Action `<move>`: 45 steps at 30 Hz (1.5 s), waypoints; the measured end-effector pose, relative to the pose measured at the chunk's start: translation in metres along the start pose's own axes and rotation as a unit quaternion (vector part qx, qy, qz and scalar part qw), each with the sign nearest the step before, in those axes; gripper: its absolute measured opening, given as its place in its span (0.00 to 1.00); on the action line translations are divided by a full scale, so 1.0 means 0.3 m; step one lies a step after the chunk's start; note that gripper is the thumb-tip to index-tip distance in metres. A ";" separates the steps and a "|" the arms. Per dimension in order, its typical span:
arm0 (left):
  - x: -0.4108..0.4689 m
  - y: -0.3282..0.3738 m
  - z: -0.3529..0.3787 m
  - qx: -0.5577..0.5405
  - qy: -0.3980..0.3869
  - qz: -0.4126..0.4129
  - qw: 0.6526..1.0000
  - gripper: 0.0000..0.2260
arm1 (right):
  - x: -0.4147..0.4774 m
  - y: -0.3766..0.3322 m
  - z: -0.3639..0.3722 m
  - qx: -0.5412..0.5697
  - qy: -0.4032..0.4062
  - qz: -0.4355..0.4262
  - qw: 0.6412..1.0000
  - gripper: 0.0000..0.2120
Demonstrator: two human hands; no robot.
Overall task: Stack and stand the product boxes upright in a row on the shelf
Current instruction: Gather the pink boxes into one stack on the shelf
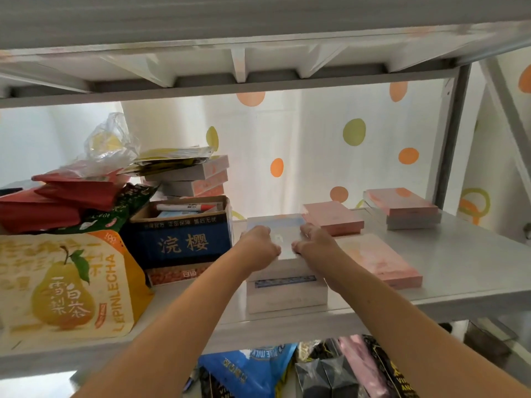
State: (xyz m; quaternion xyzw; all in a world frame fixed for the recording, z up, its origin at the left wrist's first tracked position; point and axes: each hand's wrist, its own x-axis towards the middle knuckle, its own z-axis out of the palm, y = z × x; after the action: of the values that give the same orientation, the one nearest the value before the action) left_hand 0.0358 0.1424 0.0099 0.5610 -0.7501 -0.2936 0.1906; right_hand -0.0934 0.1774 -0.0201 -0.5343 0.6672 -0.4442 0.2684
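While flat on the shelf [459, 271], both hands apparently grip the white box [280, 239].

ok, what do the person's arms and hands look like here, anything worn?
Both arms are bare up to the bottom edge of the picture: no sleeves show. The left hand and right hand have no gloves. No watch, band or ring is visible, though the fingers are partly hidden and slightly blurred.

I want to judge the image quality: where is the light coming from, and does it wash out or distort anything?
Head view: strong backlight comes through the dotted curtain behind the shelf; glare bleaches the top of the white box under the left hand and right hand, so its print is unreadable; wide-angle bending curves the upper shelf beam.
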 end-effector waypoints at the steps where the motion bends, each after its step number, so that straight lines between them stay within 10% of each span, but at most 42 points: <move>1: 0.003 -0.003 0.004 -0.002 0.001 -0.004 1.000 0.19 | 0.001 0.002 0.003 0.002 0.001 0.002 1.000 0.26; 11: -0.010 0.111 0.035 -0.060 0.117 0.052 0.990 0.29 | 0.050 0.014 -0.102 0.101 -0.060 0.030 0.993 0.25; 17: 0.057 0.307 0.125 -0.155 0.198 0.102 0.962 0.23 | 0.166 0.060 -0.311 0.180 -0.054 0.055 0.981 0.07; 27: 0.343 0.482 0.275 -0.217 0.118 -0.101 0.964 0.01 | 0.440 0.198 -0.498 0.103 -0.007 0.095 0.990 0.15; 33: 0.416 0.450 0.289 -0.271 0.089 -0.184 0.941 0.14 | 0.504 0.228 -0.470 0.092 -0.043 0.118 0.988 0.17; 40: 0.484 0.421 0.337 -0.211 0.031 -0.185 0.959 0.21 | 0.542 0.264 -0.439 0.092 -0.041 0.129 0.986 0.13; 45: 0.475 0.448 0.325 -0.181 0.047 -0.138 0.973 0.07 | 0.530 0.264 -0.455 0.127 -0.007 0.093 0.988 0.14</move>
State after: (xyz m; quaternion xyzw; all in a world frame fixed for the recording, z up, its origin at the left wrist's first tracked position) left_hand -0.1647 0.0553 0.0181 0.6286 -0.5898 -0.4215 0.2817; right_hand -0.2899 0.0706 -0.0081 -0.4346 0.6504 -0.4946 0.3787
